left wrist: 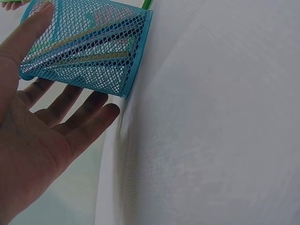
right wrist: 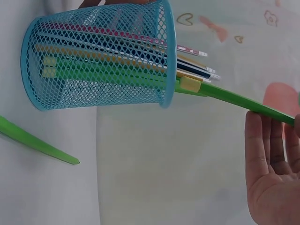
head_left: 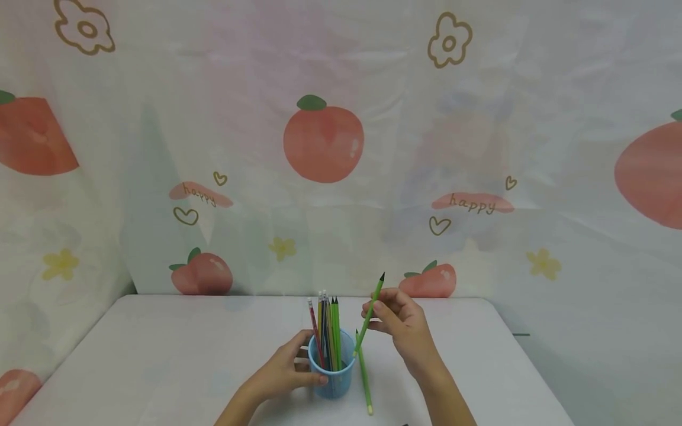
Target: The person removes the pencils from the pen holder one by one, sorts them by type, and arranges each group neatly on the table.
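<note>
A light-blue mesh pencil cup (head_left: 334,387) stands on the table. In it are several pencils (head_left: 321,325), some with white eraser ends up and green ones with black tips up. My left hand (head_left: 279,370) holds the cup from the left, thumb (left wrist: 35,26) on the near side and fingers around the far side. My right hand (head_left: 405,328) pinches a green pencil (head_left: 369,316), black tip up. Its pale-yellow end is by the cup's right rim (right wrist: 169,56). Another green pencil (head_left: 365,384) lies on the table just right of the cup.
The white-covered table (head_left: 186,355) ends at a printed curtain (head_left: 256,236) with fruit and "happy" lettering. A small dark thing (head_left: 405,424) shows at the bottom edge of the head view, too cut off to tell.
</note>
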Demonstrator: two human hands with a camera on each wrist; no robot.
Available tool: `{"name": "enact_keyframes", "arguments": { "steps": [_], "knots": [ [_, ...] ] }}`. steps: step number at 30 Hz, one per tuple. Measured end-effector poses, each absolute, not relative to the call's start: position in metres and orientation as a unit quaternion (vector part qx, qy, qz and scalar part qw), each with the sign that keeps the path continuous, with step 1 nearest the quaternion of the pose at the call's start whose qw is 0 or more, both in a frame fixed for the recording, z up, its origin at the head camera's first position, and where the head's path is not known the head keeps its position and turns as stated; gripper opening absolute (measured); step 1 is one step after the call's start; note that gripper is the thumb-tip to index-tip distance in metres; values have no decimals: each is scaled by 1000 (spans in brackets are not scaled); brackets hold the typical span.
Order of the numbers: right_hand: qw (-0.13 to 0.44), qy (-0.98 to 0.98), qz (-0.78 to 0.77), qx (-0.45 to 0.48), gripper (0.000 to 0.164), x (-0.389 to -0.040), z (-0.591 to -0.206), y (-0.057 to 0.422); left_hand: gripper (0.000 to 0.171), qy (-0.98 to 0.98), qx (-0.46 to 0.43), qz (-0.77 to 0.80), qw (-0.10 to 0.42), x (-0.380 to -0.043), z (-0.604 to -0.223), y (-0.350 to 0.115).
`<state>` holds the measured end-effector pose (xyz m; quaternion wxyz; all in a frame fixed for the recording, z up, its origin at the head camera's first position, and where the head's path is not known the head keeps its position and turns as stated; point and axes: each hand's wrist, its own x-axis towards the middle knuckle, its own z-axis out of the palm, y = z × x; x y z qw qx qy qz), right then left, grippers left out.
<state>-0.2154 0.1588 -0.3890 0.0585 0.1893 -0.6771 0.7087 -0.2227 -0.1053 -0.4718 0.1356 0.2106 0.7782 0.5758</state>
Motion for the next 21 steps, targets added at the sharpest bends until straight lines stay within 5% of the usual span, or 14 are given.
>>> {"name": "enact_keyframes", "arguments": {
  "steps": [21],
  "knots": [
    [59, -701, 700, 119, 28, -226, -397, 173, 78, 775, 229, 576, 126, -225, -477, -106]
  ]
}}
